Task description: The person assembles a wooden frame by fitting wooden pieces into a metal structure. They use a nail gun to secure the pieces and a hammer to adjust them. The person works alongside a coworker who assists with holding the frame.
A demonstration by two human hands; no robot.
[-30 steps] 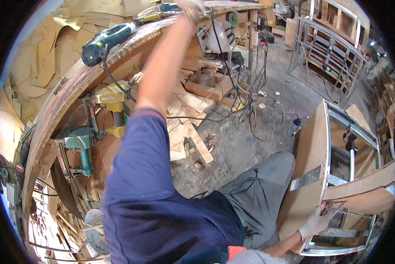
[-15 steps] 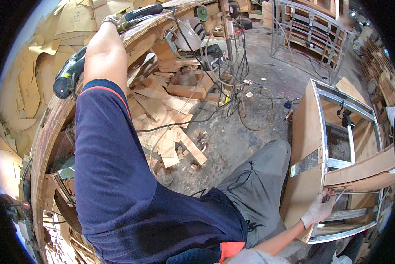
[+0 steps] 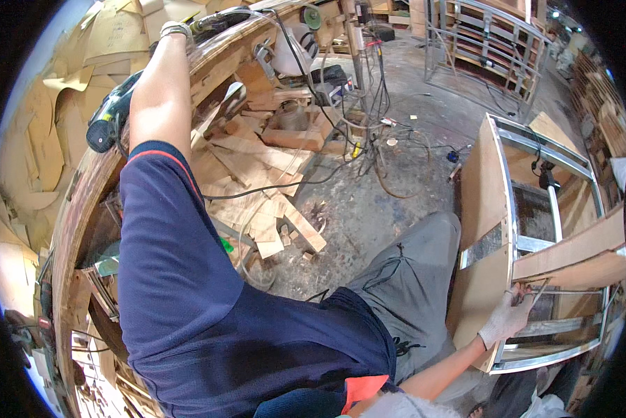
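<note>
My left arm stretches to the far left, where my gloved left hand [image 3: 175, 30] is at the workbench [image 3: 246, 43] beside a dark tool [image 3: 219, 21] with a hose or cord. Its fingers are too small and hidden to read. Low on the right, my gloved right hand [image 3: 506, 320] is at a metal-framed plywood box [image 3: 483, 181], its fingers closed around a thin light rod [image 3: 538, 295]. The hand lies against the box's near metal edge, just below a curved plywood strip [image 3: 570, 252].
A power tool [image 3: 104, 125] lies on the bench's left edge. Wood offcuts [image 3: 271, 230] and tangled cables [image 3: 375, 125] lie on the floor. Brown sheets [image 3: 41, 139] cover the far left. A metal rack [image 3: 487, 52] stands at the back right. Another person's foot [image 3: 476, 412] shows at bottom right.
The view has shifted slightly, and the box appears a little higher. Both hands stay in about the same places, the left by the dark tool and the right at the box edge.
</note>
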